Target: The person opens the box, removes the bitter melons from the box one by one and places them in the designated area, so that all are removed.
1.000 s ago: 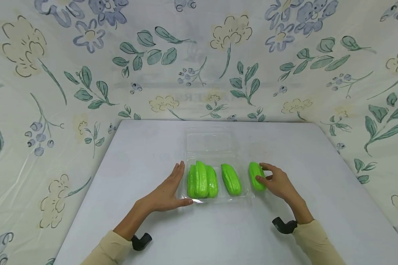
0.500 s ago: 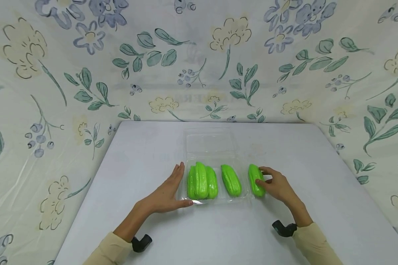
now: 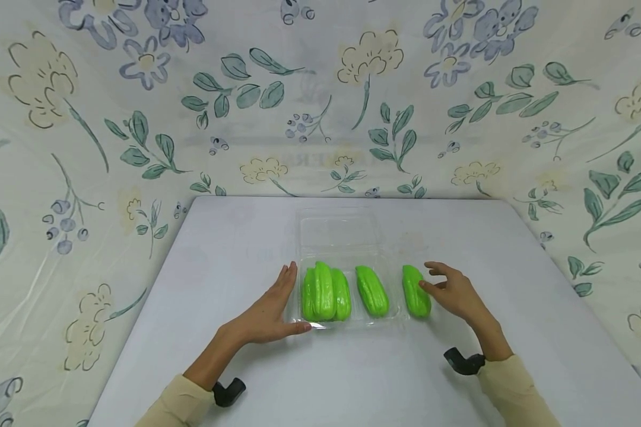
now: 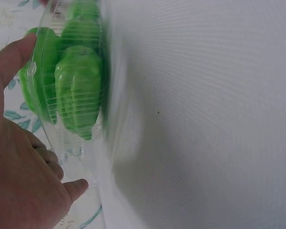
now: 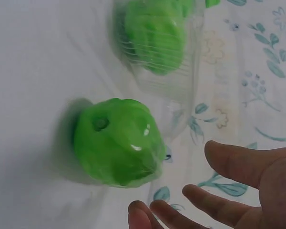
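A clear plastic clamshell box (image 3: 359, 320) lies with its lid (image 3: 338, 228) folded back. At its left sit several glossy, bright green, ribbed, gourd-like pieces (image 3: 324, 290), closely grouped; another green piece (image 3: 372, 290) lies apart toward the right. My left hand (image 3: 264, 314) rests at the box's left side, fingers straight, thumb on the front rim. Just right of the box, a single green gourd-like piece (image 3: 416, 292) lies on the table. My right hand (image 3: 451, 290) hovers at its right side, fingers spread and holding nothing; the right wrist view shows a gap between fingertips and piece (image 5: 119, 143).
The white table (image 3: 342, 379) ends at a back edge, against a floral cloth (image 3: 320, 95) that hangs behind and at both sides. Black wrist cameras stick out below the left wrist (image 3: 228, 392) and the right wrist (image 3: 463, 361).
My right hand lowered the single green piece flat beside the box, let it go and drew back slightly right. The left hand and the box have stayed put.
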### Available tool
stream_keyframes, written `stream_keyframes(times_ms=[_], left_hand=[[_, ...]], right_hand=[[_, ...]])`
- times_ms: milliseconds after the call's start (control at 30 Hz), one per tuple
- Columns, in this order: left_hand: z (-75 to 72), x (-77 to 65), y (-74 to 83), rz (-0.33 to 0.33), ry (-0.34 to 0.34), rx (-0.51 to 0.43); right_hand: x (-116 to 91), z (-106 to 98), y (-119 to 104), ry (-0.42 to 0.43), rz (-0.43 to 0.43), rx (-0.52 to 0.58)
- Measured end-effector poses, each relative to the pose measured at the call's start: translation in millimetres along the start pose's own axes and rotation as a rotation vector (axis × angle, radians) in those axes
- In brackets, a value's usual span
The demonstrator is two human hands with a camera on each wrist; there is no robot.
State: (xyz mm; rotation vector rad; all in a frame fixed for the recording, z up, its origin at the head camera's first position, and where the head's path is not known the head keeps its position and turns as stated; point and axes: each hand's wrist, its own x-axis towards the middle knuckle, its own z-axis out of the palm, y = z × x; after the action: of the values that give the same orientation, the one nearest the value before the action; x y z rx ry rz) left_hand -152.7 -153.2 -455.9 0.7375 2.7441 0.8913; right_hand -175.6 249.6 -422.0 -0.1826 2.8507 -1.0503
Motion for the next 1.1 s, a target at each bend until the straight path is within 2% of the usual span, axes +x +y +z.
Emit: stream_keyframes(times_ms=[267,467,833,1100], left_hand=[[0.4,-0.7,-0.3,-0.004,0.002,-0.003],[0.7,-1.4,0.2,-0.007,-0.003,-0.015],[2.6,-0.4,-2.3,-0.001,-0.011,-0.017],[1.5,-1.3,-2.6,-0.006,-0.011,-0.028]], right_hand=[[4,-8,-19,0.054,-0.083,-0.019],[7,-5,-39,0.058,-0.151,0.013],[15,18,-71,-0.011,-0.237,0.045],[19,45,-83,-0.065,-0.29,-0.064]])
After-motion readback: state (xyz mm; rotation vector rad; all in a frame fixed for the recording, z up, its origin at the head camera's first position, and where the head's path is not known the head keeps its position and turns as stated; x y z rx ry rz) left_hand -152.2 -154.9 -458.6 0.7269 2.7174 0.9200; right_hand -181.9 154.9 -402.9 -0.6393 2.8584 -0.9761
